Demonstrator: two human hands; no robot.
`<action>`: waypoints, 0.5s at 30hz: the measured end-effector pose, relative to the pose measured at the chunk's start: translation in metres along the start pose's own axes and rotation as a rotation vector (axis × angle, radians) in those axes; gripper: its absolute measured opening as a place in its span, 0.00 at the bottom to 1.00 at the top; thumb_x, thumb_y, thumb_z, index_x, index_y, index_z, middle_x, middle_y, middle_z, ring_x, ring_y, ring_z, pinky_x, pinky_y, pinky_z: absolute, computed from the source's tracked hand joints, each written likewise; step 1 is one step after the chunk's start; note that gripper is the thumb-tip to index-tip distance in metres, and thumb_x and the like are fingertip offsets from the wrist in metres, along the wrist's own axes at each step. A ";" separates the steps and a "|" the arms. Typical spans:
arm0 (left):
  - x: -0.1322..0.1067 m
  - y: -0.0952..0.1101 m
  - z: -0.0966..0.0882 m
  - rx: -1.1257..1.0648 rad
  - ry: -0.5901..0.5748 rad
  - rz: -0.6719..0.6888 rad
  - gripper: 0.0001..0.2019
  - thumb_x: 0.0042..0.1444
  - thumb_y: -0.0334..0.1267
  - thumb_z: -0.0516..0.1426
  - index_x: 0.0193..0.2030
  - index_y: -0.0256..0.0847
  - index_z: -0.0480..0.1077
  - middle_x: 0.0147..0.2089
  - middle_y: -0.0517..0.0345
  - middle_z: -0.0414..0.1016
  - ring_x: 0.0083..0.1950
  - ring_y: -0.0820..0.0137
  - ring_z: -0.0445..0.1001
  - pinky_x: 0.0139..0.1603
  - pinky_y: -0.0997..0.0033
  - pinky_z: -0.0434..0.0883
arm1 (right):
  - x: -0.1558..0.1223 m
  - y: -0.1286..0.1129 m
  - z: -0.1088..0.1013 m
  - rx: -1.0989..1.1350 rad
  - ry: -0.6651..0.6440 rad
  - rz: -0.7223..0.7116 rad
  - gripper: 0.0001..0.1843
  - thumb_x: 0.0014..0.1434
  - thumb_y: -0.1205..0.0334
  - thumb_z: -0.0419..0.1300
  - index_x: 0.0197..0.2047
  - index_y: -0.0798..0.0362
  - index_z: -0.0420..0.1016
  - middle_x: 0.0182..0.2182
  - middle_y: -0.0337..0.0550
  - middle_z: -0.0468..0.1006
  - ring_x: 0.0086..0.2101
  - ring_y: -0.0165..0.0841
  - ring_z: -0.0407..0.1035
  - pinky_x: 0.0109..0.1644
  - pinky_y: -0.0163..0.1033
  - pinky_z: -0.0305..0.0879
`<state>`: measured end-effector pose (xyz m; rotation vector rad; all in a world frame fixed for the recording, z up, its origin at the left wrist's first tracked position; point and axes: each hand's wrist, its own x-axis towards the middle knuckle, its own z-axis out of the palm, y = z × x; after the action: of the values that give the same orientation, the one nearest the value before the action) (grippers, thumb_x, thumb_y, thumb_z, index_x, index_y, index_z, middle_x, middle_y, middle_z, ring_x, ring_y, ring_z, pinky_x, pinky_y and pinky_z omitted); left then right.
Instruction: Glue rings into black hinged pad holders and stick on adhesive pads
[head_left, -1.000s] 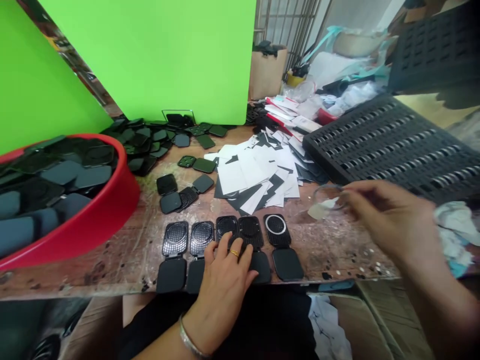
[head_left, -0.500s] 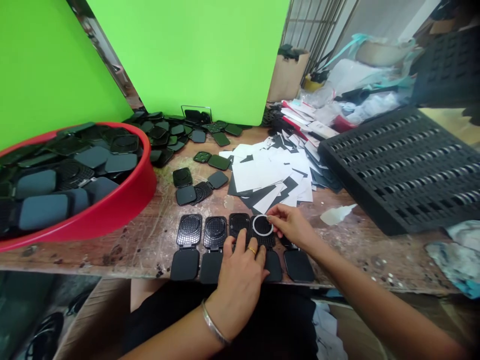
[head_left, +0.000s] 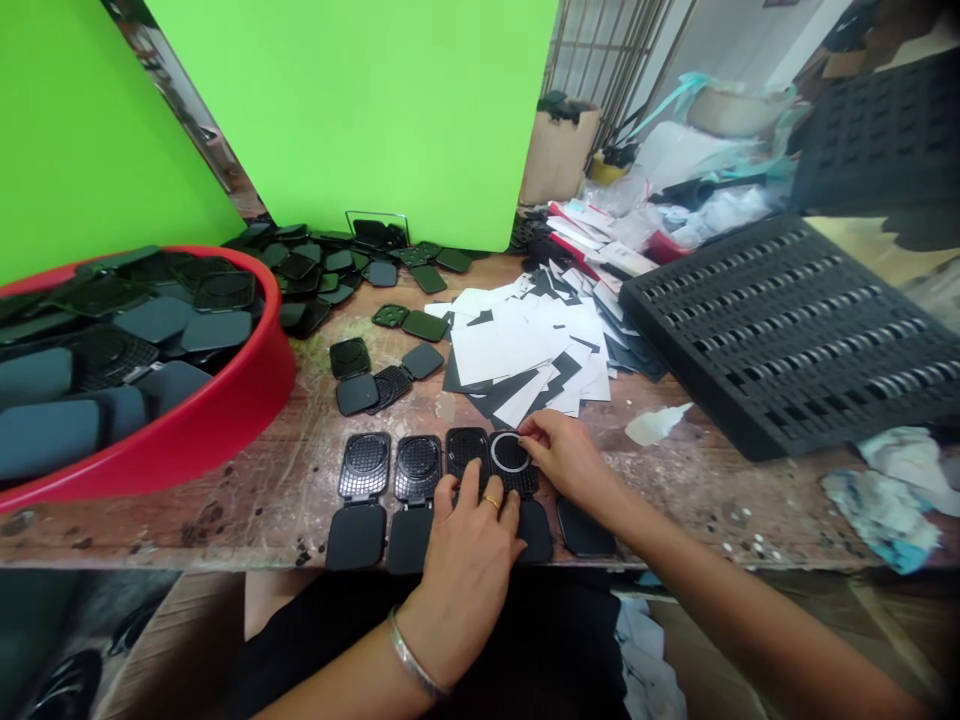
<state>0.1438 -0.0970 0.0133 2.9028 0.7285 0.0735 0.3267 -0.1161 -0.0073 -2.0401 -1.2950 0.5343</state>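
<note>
No legible writing anywhere

The white paper slips (head_left: pixel 517 345) on the counter (head_left: pixel 247 490) lie blank; the red-and-white packets (head_left: pixel 592 240) behind them bear print too blurred to read; the black cases (head_left: pixel 418 468) and white ring (head_left: pixel 494 455) show no readable marking.

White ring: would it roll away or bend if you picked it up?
The white ring lies flat on a black case, so it probably won't roll. It looks very thin, so it is likely light and may bend a little. The right hand touches it with fingertips only, which hints it needs little force.
</note>
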 end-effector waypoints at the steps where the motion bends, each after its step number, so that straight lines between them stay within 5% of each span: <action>1: 0.000 -0.001 0.002 -0.001 0.011 0.000 0.19 0.59 0.46 0.58 0.56 0.45 0.71 0.57 0.54 0.72 0.66 0.50 0.58 0.60 0.47 0.59 | -0.006 -0.005 -0.005 -0.015 0.015 -0.033 0.04 0.53 0.73 0.59 0.30 0.56 0.72 0.27 0.42 0.74 0.30 0.30 0.67 0.36 0.34 0.61; 7: 0.002 -0.004 0.007 0.014 0.084 -0.010 0.14 0.60 0.42 0.58 0.53 0.48 0.74 0.56 0.56 0.74 0.64 0.50 0.60 0.59 0.46 0.58 | -0.038 -0.004 -0.079 -0.154 0.263 -0.295 0.09 0.62 0.66 0.53 0.36 0.53 0.74 0.33 0.44 0.76 0.34 0.31 0.69 0.39 0.35 0.64; 9: 0.003 -0.005 0.006 0.025 0.098 -0.004 0.14 0.61 0.39 0.57 0.52 0.48 0.74 0.55 0.56 0.74 0.64 0.50 0.60 0.59 0.46 0.58 | -0.036 0.026 -0.117 -0.228 0.436 -0.179 0.08 0.61 0.65 0.54 0.36 0.53 0.74 0.32 0.44 0.76 0.32 0.31 0.69 0.37 0.35 0.64; 12: 0.005 -0.005 0.003 0.028 0.097 0.007 0.14 0.60 0.37 0.57 0.53 0.49 0.74 0.55 0.56 0.74 0.64 0.50 0.60 0.59 0.47 0.58 | -0.022 0.090 -0.173 -0.404 0.648 0.175 0.07 0.56 0.64 0.55 0.32 0.55 0.74 0.27 0.44 0.75 0.27 0.31 0.68 0.35 0.35 0.62; 15: 0.006 -0.007 -0.002 0.035 0.095 -0.005 0.14 0.60 0.37 0.57 0.53 0.49 0.73 0.54 0.55 0.74 0.63 0.51 0.61 0.58 0.49 0.60 | -0.003 0.145 -0.208 -0.530 0.690 0.348 0.07 0.53 0.66 0.55 0.30 0.57 0.75 0.27 0.46 0.76 0.27 0.33 0.66 0.35 0.36 0.59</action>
<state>0.1454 -0.0882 0.0138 2.9476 0.7603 0.2021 0.5512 -0.2256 0.0355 -2.5659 -0.7008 -0.4098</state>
